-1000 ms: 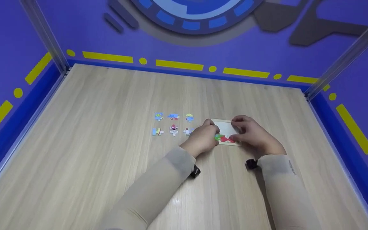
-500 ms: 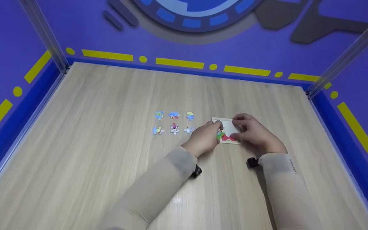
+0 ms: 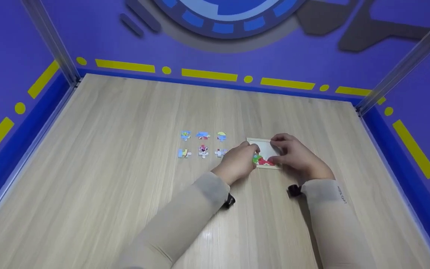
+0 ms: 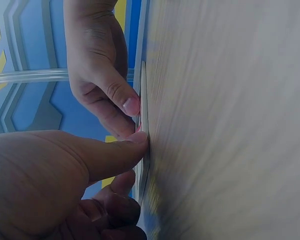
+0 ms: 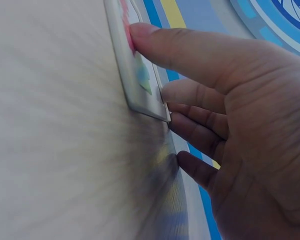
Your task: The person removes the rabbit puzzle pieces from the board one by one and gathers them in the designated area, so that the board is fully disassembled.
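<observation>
A small jigsaw tray (image 3: 261, 145) with a pale rim lies flat on the table. Along its near side sit red puzzle pieces (image 3: 265, 162), and a green puzzle piece (image 3: 257, 159) fills the near left corner. My left hand (image 3: 237, 160) has its fingers curled over the tray's left side and appears to pinch the green piece; its fingertips partly cover it. In the left wrist view the left thumb (image 4: 137, 139) touches the tray's edge. My right hand (image 3: 299, 157) grips the tray's right side, with the thumb (image 5: 142, 36) on a red piece and the fingers along the edge.
Several loose puzzle pieces lie in two rows left of the tray, among them a red-and-white face piece (image 3: 203, 150) and a yellow-topped blue piece (image 3: 221, 136). Purple panels (image 3: 215, 56) stand behind the wooden table (image 3: 125, 149) and at both sides.
My left hand has shifted slightly right, its index finger now further over the tray. More of the green piece shows at the corner. My right hand has stayed almost still.
</observation>
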Motion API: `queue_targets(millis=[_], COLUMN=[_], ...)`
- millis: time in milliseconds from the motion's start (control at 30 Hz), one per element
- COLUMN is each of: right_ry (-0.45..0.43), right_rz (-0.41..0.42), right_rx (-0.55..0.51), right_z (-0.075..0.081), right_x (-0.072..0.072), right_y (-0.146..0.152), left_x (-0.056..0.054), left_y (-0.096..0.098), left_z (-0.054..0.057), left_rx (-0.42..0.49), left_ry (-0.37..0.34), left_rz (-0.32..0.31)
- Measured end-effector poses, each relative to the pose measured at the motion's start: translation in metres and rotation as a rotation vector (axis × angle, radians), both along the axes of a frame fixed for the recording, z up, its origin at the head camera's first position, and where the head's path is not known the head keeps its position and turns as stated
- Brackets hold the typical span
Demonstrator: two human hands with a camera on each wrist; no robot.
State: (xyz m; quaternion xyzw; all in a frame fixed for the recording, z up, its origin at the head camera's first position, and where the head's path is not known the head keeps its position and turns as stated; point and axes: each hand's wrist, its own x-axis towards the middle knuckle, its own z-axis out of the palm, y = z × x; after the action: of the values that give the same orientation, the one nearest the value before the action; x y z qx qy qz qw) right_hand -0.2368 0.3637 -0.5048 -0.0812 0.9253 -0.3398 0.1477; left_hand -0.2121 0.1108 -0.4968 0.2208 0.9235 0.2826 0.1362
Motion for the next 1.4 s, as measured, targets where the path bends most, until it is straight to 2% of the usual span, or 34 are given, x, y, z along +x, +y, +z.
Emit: queue_targets(millis=[200,400,600,800,933,1067,1233,1400], right_ry=[0.025,0.009,0.009,0.026,-0.005,-0.006,-0.004,0.000], right_rz=[0.016,0.007,0.018,0.023,-0.013,-0.019,-0.011,-0.018], right_rx=[-0.027,-0.059,-0.037,-0.009,-0.002,-0.002,-0.002,-0.016], right_z=[-0.002,-0.002,-0.002,-0.001,-0.001,-0.002,-0.003,-0.002], right_x=[0.003,0.001,-0.001,-0.001,0.000,0.001,0.003,0.003], right_y=[0.002,0.001,-0.001,0.001,0.000,-0.003,-0.004,-0.002], left_x=[0.003,0.004,0.006,0.011,0.017,0.024,0.031,0.030], left_y=[0.001,-0.001,-0.018,-0.052,-0.081,-0.112,-0.154,-0.193], left_z=[0.001,0.008,0.021,0.035,0.039,0.037,0.032,0.022], left_rx=[-0.021,-0.001,0.041,0.112,0.172,0.222,0.206,0.213], left_ry=[0.052,0.030,0.019,0.043,0.046,0.047,0.035,-0.042], left_rz=[-0.014,-0.003,-0.011,-0.018,-0.027,-0.042,-0.019,-0.010])
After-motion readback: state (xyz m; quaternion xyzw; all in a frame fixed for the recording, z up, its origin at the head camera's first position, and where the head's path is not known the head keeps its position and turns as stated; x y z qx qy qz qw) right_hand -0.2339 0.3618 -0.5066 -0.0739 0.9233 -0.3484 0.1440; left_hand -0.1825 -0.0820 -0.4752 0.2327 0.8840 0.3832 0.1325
